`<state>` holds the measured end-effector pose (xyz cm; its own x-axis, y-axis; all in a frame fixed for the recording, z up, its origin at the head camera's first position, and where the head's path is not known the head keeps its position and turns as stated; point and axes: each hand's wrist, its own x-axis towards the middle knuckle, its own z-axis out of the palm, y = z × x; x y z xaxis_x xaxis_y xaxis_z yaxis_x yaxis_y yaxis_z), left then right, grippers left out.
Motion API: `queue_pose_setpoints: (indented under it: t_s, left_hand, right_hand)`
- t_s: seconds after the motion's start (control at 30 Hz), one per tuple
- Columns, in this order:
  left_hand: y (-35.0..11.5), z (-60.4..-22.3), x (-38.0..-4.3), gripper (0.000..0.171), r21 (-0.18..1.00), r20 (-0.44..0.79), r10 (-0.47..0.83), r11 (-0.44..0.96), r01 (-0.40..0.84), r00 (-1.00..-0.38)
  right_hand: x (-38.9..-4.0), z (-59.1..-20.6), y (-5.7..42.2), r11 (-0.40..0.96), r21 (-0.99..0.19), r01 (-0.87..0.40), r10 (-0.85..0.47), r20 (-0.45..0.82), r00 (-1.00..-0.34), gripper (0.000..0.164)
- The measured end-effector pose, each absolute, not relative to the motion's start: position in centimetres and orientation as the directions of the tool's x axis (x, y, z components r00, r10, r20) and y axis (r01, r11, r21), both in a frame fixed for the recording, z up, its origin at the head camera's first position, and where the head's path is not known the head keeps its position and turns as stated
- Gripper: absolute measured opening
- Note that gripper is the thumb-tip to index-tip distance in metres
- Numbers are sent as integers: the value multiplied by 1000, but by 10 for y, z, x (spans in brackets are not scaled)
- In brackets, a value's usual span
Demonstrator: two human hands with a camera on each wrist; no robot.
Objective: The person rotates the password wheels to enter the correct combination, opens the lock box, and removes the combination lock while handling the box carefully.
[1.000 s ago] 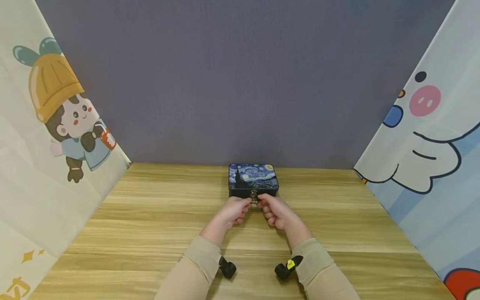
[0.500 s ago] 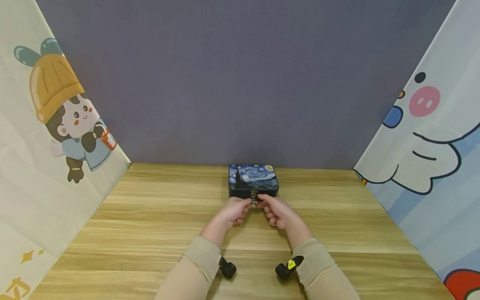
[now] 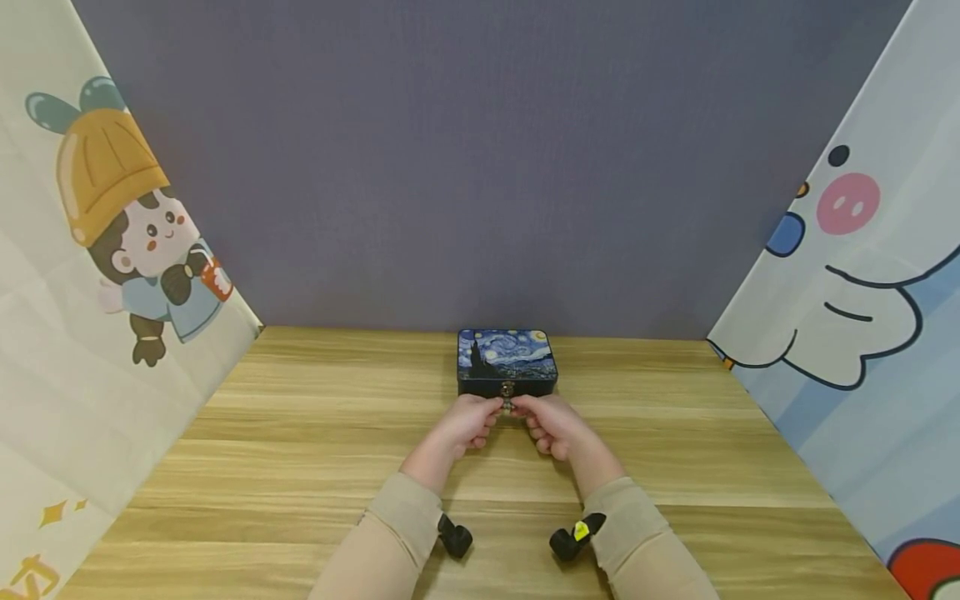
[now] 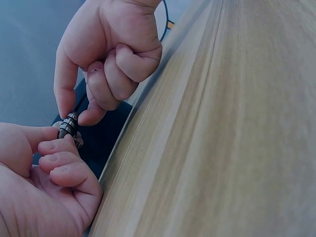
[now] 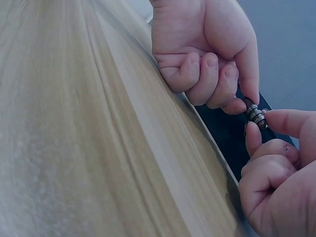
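Note:
A flat tin box [image 3: 507,354] with a starry night painting on its lid stands closed against the back wall. On its dark front is a metal clasp [image 3: 507,388], and a small combination padlock [image 4: 69,124] with ridged dials hangs there. My left hand [image 3: 467,419] pinches one end of the padlock between thumb and index finger. From the opposite side my right hand [image 3: 555,425] has its thumb and index finger on the dials of the padlock [image 5: 256,114]. On both hands the other fingers are curled in towards the palm. Fingertips partly hide the lock.
The wood-grain table [image 3: 315,467] spreads around the box and both forearms. A grey wall [image 3: 480,167] rises right behind the box. Cartoon-printed curtains [image 3: 45,350] border the table left and right. Each sleeve carries a small black wrist camera [image 3: 454,536].
My right thumb and index finger have come slightly down along the padlock, towards me. The left hand and the box stay where they were.

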<state>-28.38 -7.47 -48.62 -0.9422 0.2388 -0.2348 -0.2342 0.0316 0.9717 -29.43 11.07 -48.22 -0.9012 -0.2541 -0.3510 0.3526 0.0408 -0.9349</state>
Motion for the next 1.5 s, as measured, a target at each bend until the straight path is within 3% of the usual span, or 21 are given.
queue_pose_setpoints:
  t_s: [1.5]
  left_hand:
    - [-75, -489, -285, 30, 973, -227, 248, 30, -227, -942]
  right_hand:
    - [-293, -480, 109, 14, -940, 342, -263, -333, -905, 25]
